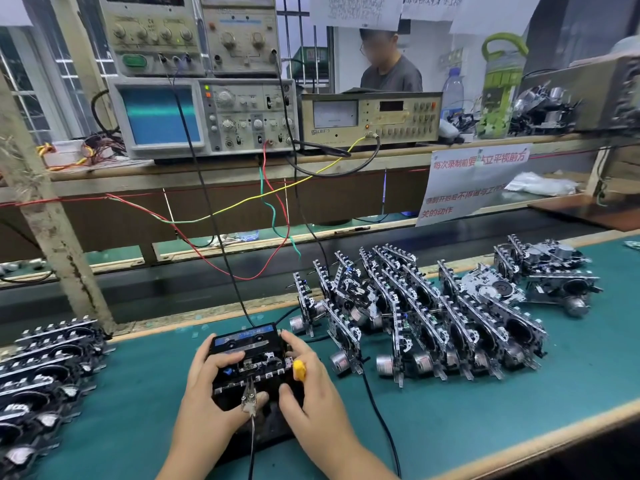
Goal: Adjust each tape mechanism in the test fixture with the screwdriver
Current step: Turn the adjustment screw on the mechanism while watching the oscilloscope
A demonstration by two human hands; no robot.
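Green matting (pixel 519 410) covers our bench, with test instruments (pixel 204 116) shelved behind and rows of tape mechanisms (pixel 433 317) waiting right and left. Centre front, one mechanism (pixel 247 362) sits in the fixture (pixel 263 427): our left hand (pixel 207 393) grips its left side, our right hand (pixel 311 396) clasps its right side with the yellow-handled screwdriver (pixel 299 370) tucked inside. We judge seating is in hand; next, the tip must find the adjusting screw.

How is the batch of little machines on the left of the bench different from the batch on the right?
The left batch lies in low rows, stacked nearly flat; the right batch stands on edge, leaning like books. The right batch shows its round silver motors at the bottom; the left batch shows mostly dark faces. The left batch is cut off by the picture's edge; the right batch is in full view. Both rest on the green mat.
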